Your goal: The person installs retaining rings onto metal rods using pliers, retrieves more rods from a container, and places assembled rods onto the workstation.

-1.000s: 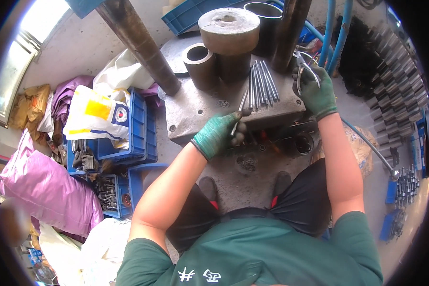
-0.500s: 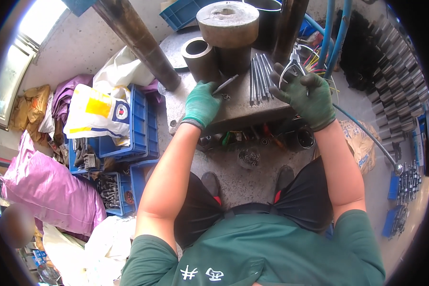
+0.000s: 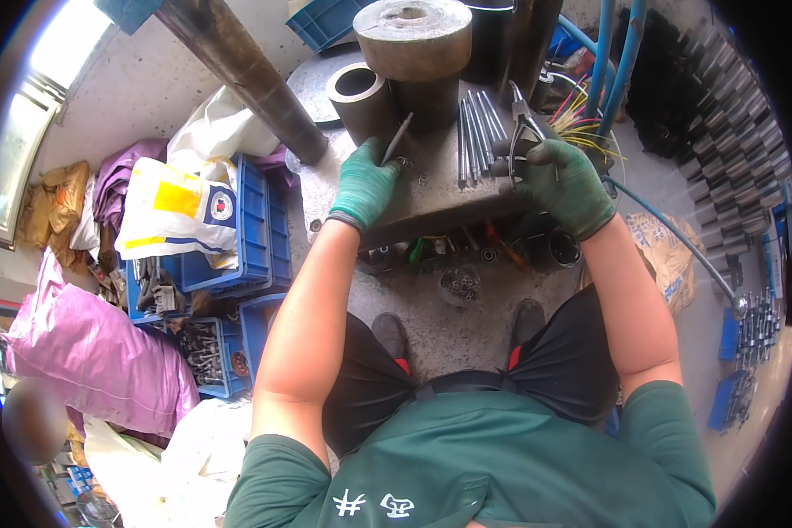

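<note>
My left hand (image 3: 367,185), in a green glove, is closed on a short grey metal rod (image 3: 399,138) that points up and away. Beside its fingertips, several small metal rings (image 3: 422,179) lie on the metal bench (image 3: 451,195). My right hand (image 3: 574,187), gloved too, is wrapped round the handles of a pair of pliers (image 3: 521,114). The jaws point away from me and grip nothing I can see. Between my hands, several long thin metal rods (image 3: 475,141) lie side by side on the bench.
Behind my left hand stand a hollow steel cylinder (image 3: 359,97) and a thick round block (image 3: 414,44). Steel columns (image 3: 264,84) rise from the bench. Blue crates (image 3: 253,224) and a purple sack (image 3: 97,348) are at left; blue hoses (image 3: 620,70) hang at right.
The rod in my left hand has tilted more upright. My right hand has turned the pliers, so their jaws show further up and the handles sit closer in the palm.
</note>
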Available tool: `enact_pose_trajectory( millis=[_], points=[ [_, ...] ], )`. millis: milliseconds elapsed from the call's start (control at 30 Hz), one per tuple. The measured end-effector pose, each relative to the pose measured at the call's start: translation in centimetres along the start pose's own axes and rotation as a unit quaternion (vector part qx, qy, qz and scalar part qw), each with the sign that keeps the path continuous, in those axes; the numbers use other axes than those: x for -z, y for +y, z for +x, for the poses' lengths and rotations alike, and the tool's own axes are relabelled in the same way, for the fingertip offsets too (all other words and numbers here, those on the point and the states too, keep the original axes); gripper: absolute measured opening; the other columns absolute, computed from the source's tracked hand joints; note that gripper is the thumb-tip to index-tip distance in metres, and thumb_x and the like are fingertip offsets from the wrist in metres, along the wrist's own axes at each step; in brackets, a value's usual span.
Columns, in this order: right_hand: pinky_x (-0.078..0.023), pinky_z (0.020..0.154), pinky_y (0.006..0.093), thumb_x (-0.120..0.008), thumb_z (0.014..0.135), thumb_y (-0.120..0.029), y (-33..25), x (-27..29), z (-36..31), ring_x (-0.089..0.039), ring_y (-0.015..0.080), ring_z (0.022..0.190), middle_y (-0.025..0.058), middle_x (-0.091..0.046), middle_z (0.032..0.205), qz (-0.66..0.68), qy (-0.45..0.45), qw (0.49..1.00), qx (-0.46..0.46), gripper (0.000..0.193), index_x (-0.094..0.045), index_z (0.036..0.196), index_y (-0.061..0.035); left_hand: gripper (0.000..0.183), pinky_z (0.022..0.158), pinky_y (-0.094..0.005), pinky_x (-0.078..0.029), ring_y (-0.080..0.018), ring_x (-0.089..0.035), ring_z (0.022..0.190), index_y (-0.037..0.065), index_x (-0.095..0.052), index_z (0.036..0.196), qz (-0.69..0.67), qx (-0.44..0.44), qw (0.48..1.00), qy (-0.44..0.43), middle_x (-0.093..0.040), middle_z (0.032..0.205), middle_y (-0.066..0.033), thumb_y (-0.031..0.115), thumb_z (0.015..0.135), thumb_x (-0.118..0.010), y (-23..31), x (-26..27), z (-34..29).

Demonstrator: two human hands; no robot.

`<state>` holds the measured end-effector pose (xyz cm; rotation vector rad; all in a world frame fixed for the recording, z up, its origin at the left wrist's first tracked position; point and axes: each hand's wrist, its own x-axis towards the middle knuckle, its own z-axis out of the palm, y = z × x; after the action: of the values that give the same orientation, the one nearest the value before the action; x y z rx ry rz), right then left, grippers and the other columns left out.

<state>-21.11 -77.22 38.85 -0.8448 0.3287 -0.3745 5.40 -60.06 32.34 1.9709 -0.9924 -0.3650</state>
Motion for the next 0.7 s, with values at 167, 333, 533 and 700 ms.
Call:
enact_pose_trajectory(
  millis=[167,333,533,700],
  points=[
    [-0.06,0.091,0.048,-0.052,0.09,-0.009,0.4,-0.8,0.0,-0.071,0.0326,0.108,0.0209,-0.069,0.125,-0.067,-0.036,0.997,0.028,0.068,-0.04,0.156,-0.0038,0.038,0.094,-0.0414,-0.055,-0.0395,-0.071,0.106,-0.003,-0.066,0.124,-0.059,0.01,0.998,-0.014,-0.074,0.111,-0.0269,0.012,0.09,-0.073,0.1,-0.1,-0.2],
    [-0.061,0.08,0.036,-0.051,0.088,-0.002,-0.1,-2.5,-0.8,-0.074,0.0255,0.094,0.0156,-0.069,0.115,-0.11,0.029,0.993,0.01,0.082,-0.032,0.166,-0.0127,0.042,0.096,-0.0421,-0.055,-0.0424,-0.071,0.108,-0.005,-0.064,0.129,-0.056,-0.003,0.998,-0.014,-0.072,0.114,-0.0298,0.012,0.092,-0.07,-0.5,0.0,-0.3],
    [-0.061,0.083,0.0424,-0.055,0.088,-0.011,0.2,-1.8,-0.7,-0.071,0.0262,0.1,0.0167,-0.068,0.119,-0.169,0.048,0.984,0.0,0.084,-0.028,0.167,-0.0148,0.044,0.095,-0.0493,-0.054,-0.0511,-0.066,0.111,-0.005,-0.06,0.132,0.08,-0.026,0.996,0.004,-0.07,0.114,-0.0343,0.016,0.093,-0.068,0.3,0.0,-0.4],
    [-0.059,0.083,0.0355,-0.056,0.088,-0.009,0.2,-1.5,-0.3,-0.071,0.021,0.098,0.0137,-0.067,0.116,-0.191,0.037,0.981,0.005,0.08,-0.033,0.165,-0.0119,0.042,0.092,-0.0487,-0.054,-0.0504,-0.067,0.106,-0.006,-0.062,0.127,0.071,-0.012,0.997,-0.011,-0.07,0.112,-0.034,0.019,0.095,-0.069,-0.2,0.3,-0.1]
  ],
)
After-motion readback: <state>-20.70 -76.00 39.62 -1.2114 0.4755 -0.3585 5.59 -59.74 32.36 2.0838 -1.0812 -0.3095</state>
